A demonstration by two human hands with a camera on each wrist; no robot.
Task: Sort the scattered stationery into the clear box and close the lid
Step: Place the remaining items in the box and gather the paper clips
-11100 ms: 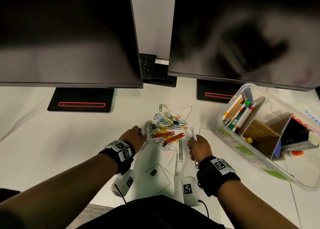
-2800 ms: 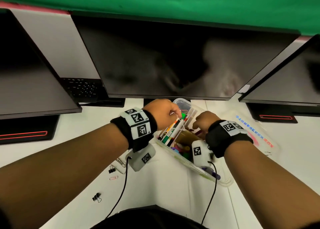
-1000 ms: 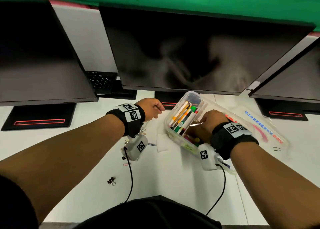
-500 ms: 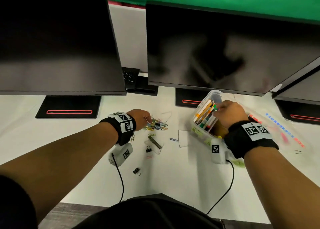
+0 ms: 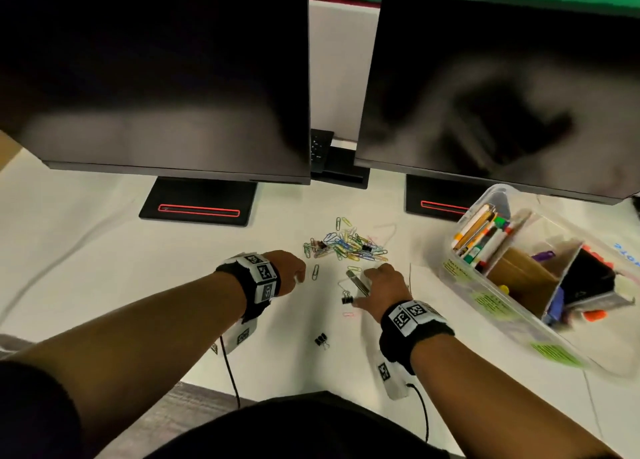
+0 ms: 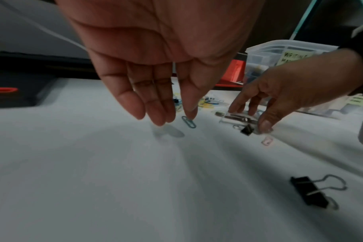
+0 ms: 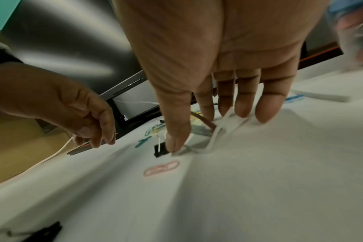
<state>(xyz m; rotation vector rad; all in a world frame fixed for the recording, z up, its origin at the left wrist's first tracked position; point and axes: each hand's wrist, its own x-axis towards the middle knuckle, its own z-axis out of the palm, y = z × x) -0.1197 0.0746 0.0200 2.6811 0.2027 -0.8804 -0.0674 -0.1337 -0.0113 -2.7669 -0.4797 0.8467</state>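
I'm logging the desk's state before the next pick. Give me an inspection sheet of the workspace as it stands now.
Surface: white desk, smooth.
Job's things: clear box at the right, lid off, pens in its far compartment; paper clip pile mid-desk; two black binder clips nearer the person.
Clutter: a lone blue-green paper clip and a pink one apart from the pile.
Hands: left hand hovers with straight fingers, holding nothing; right hand reaches fingers down onto a small clear packet.
Cables: black wrist-camera cables; white cable at the desk's left.
Surroundings: two dark monitors, green backdrop.
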